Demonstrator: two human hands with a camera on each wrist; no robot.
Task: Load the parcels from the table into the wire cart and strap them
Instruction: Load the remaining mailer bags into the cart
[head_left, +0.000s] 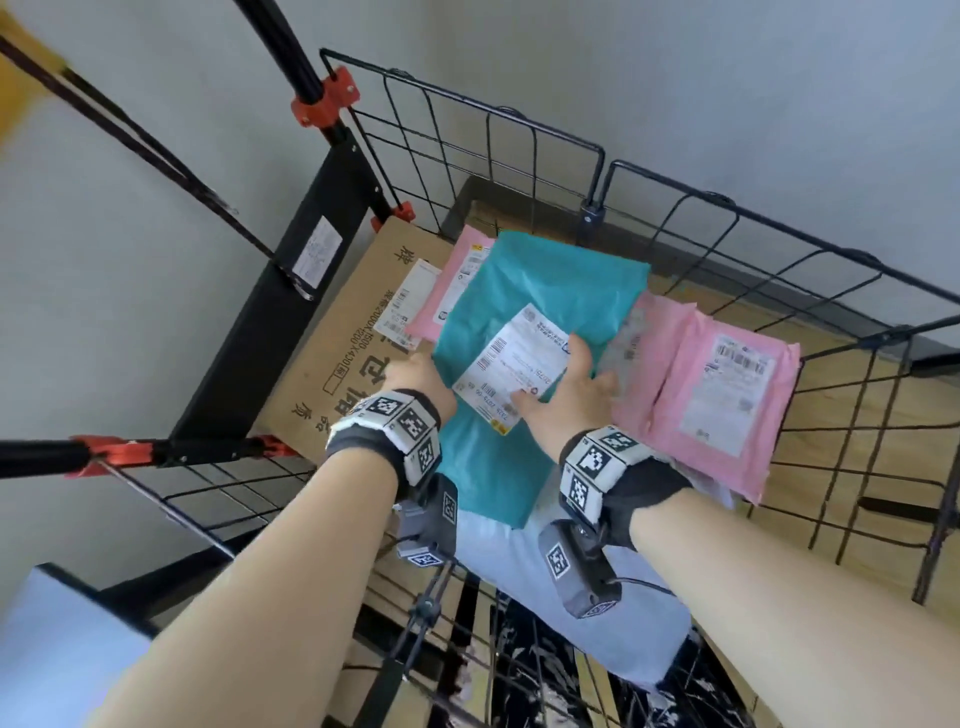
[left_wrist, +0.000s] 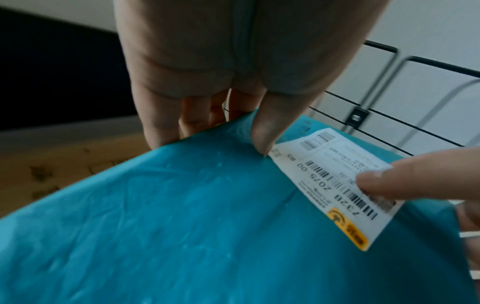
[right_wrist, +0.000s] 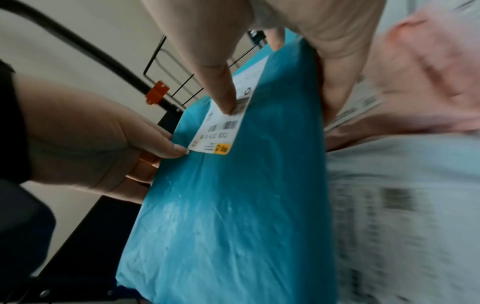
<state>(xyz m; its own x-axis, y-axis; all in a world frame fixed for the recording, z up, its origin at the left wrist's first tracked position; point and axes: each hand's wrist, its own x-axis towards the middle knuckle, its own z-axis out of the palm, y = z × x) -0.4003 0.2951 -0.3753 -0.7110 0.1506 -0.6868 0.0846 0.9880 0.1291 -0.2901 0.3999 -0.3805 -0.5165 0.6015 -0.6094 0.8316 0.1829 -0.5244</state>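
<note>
A teal plastic mailer (head_left: 545, 280) with a white shipping label (head_left: 514, 364) is inside the black wire cart (head_left: 779, 270), over other parcels. My left hand (head_left: 415, 371) grips its left edge, thumb on top and fingers underneath (left_wrist: 221, 131). My right hand (head_left: 566, 384) grips the right edge, with the thumb pressing on the label (right_wrist: 280, 88). The mailer (left_wrist: 207, 226) fills both wrist views (right_wrist: 233, 205). I cannot tell whether it rests on the parcels below.
In the cart lie a large cardboard box (head_left: 353, 332) at left, pink mailers (head_left: 722, 395) at right and back (head_left: 452, 280), and a pale grey mailer (head_left: 571, 582) nearest me. A black pole with red clamps (head_left: 322, 98) stands left. A black strap (head_left: 415, 623) hangs on the near wall.
</note>
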